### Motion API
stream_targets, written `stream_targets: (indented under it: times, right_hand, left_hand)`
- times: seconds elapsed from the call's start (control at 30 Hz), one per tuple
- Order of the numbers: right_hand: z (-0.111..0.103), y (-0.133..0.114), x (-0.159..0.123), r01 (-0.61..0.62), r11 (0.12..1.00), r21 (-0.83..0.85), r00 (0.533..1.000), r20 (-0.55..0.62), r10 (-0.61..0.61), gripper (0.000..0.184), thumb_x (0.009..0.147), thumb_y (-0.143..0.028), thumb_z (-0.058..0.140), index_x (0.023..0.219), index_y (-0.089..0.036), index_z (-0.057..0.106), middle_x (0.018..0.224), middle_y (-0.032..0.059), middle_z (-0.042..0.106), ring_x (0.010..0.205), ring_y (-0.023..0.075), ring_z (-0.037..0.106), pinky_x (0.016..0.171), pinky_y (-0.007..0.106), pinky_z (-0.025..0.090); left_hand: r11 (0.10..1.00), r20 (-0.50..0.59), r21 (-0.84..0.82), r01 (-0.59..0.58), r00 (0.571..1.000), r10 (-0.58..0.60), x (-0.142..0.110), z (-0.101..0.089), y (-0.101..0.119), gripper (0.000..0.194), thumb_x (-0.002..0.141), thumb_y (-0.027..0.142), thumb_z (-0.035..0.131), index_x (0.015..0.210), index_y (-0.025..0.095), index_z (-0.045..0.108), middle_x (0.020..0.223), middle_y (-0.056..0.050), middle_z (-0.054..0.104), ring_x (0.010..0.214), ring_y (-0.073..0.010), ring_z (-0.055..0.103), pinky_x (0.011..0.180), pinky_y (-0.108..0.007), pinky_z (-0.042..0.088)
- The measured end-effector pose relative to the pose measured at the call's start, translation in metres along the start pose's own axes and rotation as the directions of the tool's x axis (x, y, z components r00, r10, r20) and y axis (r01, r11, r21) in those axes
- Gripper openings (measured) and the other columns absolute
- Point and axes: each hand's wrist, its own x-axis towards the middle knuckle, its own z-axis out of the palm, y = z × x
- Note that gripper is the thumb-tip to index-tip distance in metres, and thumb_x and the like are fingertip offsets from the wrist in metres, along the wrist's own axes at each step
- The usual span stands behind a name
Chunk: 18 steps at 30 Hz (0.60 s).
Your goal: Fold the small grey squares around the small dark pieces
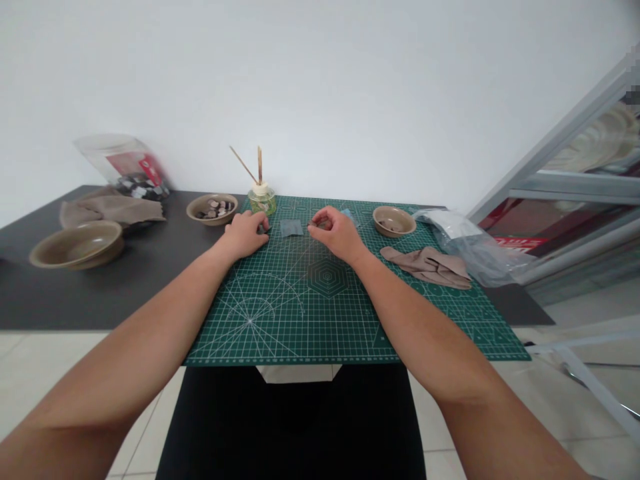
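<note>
The dark tabletop (150, 293) ran out well to the left of your left hand (244, 235), and the green cutting mat (305, 343) lay beneath it and your right hand (340, 233). A see-through bag (500, 257) slumped to the right of your right hand, beyond a brown cloth (433, 267); a wide bowl (75, 248) sat well left of your left hand. Just beyond that hand stood a reed bottle (261, 200), with a small bowl (192, 207) to its left and another small bowl (404, 217) past your right hand. Your left fingers were curled with the thumb a little apart, but whether they gripped anything could not be told; your right thumb and forefinger came close together, their hold too blurred to tell. Between your hands, a flat packet (291, 228) lay on the mat, apparently untouched. Smallest were the dark pieces: a heap (215, 209) in the left bowl, and only a few (384, 225) in the right one, so, if they were being sorted or moved, how far along that was stayed unclear.
</note>
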Motion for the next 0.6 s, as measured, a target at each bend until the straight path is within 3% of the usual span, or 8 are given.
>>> stream_targets:
  times: [0.1,0.2,0.6]
  right_hand:
    - [0.001,0.000,0.000,0.001,1.000,0.006,1.000,0.000,-0.001,0.023,0.075,-0.039,0.069,0.088,-0.021,0.062,0.089,0.0002,0.073,0.063,0.0125,0.052,0.068,0.030,0.045]
    - [0.001,-0.001,-0.001,0.002,1.000,0.013,1.000,0.000,-0.002,0.022,0.074,-0.039,0.069,0.087,-0.021,0.062,0.088,0.0001,0.073,0.062,0.0125,0.051,0.067,0.030,0.045]
    - [0.001,-0.003,-0.001,-0.004,1.000,-0.008,1.000,0.014,0.004,0.022,0.075,-0.039,0.068,0.087,-0.022,0.062,0.088,-0.0001,0.072,0.062,0.0128,0.050,0.066,0.030,0.043]
  left_hand:
    - [0.992,0.066,0.107,0.062,0.995,-0.069,-0.005,0.001,0.010,0.039,0.087,0.029,0.054,0.124,0.025,0.064,0.133,-0.018,0.056,0.128,-0.0425,0.051,0.098,-0.060,0.049]
    - [0.990,0.091,0.121,0.070,0.992,-0.082,-0.008,0.002,0.017,0.048,0.094,0.035,0.046,0.140,0.032,0.058,0.140,-0.017,0.052,0.133,-0.0432,0.048,0.102,-0.064,0.045]
    - [0.987,0.082,0.154,0.046,0.995,-0.059,-0.005,0.011,0.019,0.056,0.096,0.051,0.038,0.146,0.033,0.057,0.144,-0.016,0.051,0.138,-0.0419,0.045,0.109,-0.063,0.040]
